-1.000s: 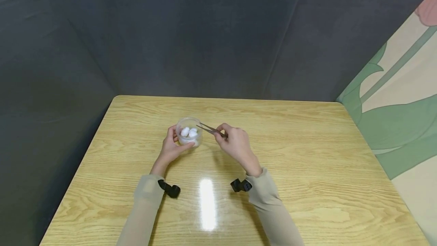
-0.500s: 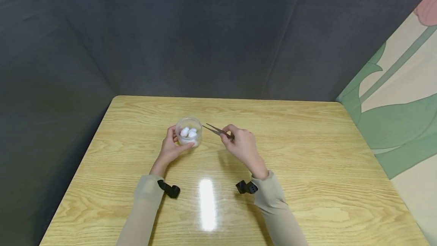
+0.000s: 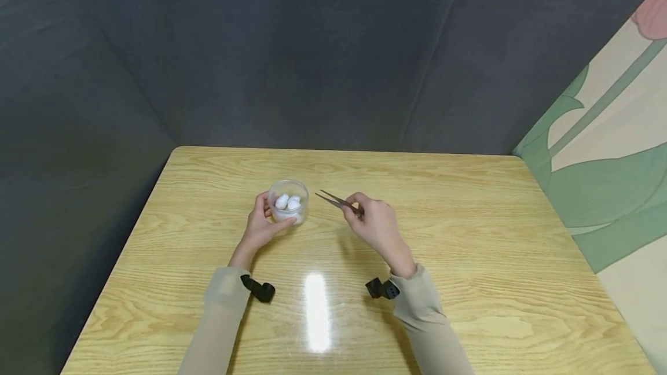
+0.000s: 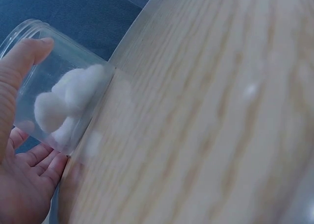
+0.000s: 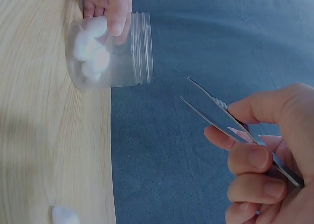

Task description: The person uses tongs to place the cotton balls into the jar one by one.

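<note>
A clear, lidless plastic jar (image 3: 285, 186) stands upright on the wooden table, with several white cotton balls (image 4: 73, 94) at its bottom. My left hand (image 3: 259, 230) holds it by the side, thumb on the near wall and fingers around the left. To the right of the jar, my right hand (image 3: 379, 229) pinches metal tweezers (image 5: 216, 104) between thumb and fingers above the table. Their tips stand apart, point toward the jar and carry nothing. A white piece like a cotton ball (image 5: 65, 215) lies on the table in the right wrist view; in the head view it cannot be made out.
The wood-grain table (image 3: 495, 247) reaches back to a dark cloth (image 3: 323, 62), which also hangs along the left side. At right is a fabric (image 3: 609, 190) with a green and pink floral pattern. Light glares off the table (image 3: 316, 311) near the front.
My right hand has drawn the tweezers to the right and slightly toward me, from over the jar's rim to beside it. The left hand and jar have stayed put.
</note>
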The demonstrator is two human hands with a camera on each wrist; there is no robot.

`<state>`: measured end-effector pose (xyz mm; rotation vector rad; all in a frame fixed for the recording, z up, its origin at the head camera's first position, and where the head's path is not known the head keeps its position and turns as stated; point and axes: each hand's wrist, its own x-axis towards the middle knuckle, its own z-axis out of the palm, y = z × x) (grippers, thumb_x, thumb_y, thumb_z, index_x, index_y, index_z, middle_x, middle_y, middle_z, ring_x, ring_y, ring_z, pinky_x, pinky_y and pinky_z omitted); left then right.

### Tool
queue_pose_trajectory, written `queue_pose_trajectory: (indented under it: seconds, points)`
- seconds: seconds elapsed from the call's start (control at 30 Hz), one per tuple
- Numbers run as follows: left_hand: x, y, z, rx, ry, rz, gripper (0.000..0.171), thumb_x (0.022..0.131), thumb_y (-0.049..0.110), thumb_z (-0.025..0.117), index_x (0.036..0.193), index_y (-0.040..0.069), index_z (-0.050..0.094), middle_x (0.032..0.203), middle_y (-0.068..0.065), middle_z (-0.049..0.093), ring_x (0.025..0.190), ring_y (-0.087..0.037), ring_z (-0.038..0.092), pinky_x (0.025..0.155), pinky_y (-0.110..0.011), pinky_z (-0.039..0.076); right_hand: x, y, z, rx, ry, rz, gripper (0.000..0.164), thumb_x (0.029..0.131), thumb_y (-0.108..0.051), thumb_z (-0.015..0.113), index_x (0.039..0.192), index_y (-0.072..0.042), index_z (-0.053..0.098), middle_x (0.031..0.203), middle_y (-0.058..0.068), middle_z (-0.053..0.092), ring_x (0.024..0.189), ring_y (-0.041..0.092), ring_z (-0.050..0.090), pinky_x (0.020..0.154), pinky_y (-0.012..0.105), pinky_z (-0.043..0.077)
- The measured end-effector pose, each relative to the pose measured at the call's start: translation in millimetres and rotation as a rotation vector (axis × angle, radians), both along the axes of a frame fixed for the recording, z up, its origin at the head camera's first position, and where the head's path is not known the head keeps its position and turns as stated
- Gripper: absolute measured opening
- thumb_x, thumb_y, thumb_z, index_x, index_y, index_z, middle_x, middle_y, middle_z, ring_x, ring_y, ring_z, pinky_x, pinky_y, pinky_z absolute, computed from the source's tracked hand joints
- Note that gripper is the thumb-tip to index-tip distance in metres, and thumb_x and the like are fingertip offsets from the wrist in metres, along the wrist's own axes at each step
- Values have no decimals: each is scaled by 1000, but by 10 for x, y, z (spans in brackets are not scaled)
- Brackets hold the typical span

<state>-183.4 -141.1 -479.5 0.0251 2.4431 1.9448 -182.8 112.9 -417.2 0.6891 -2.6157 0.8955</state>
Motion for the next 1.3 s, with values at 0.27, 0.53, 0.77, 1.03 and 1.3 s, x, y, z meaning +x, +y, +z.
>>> queue_pose_trajectory:
  seconds: [0.27,0.53,0.77,1.03,1.3]
  points:
    - [-1,-3,-7,-6,3,-4,76,78,5,75,138,-3,28,130,-28,42,112,-37,43,95,-50,35,17,53,-6,8,-16,-17,10,88,-12,63,92,-4,67,51,-5,49,37,4,30,36,21,23]
    - [-139,-68,-306,-29,7,16,80,76,10,78,139,4,29,130,-22,42,112,-34,44,95,-47,36,32,107,-12,11,-16,-26,10,88,-12,64,92,-3,67,51,-5,50,37,4,30,36,22,24]
    - [-148,-76,-347,-35,-9,27,82,75,12,79,139,7,29,131,-20,42,113,-33,44,95,-46,37,48,153,-20,18,-18,-32,11,88,-12,64,93,-4,67,51,-6,49,36,5,29,36,22,24]
    - [-153,-80,-352,-19,-18,18,85,76,12,79,142,6,27,134,-22,40,116,-35,42,98,-48,34,60,230,-44,25,-31,-46,10,88,-12,64,93,-3,67,49,-7,44,36,5,26,36,21,21]
    - [-151,-78,-338,-46,-7,27,82,75,13,79,139,7,29,130,-20,43,113,-33,45,95,-46,37,71,299,-61,33,-34,-50,11,88,-12,64,92,-3,67,49,-7,45,36,5,27,36,22,22]
